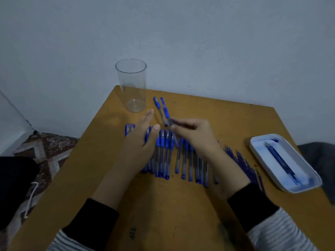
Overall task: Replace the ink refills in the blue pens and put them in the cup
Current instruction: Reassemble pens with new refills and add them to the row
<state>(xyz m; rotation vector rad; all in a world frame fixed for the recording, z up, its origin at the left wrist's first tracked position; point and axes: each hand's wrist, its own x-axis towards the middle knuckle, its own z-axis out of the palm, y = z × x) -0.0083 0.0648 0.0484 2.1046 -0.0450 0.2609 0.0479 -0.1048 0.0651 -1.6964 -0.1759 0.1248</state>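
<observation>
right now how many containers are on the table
2: a clear cup at the far left corner, empty, and a white tray at the right edge. None seems hidden.

Open across bare front of desk [163,205] and left strip. Blocked mid-desk by pen row [163,156]. Far left corner taken by upright cup [133,84], two loose pens [165,110] just beside. Right side crowded by refills [243,162] and tray [261,151].

the cup [133,84] is clear glossy plastic. the pens [164,154] have translucent barrels with blue rubbery-looking grips. the table [163,205] is matt, scuffed yellowish wood. the tray [257,142] looks smooth white plastic.
</observation>
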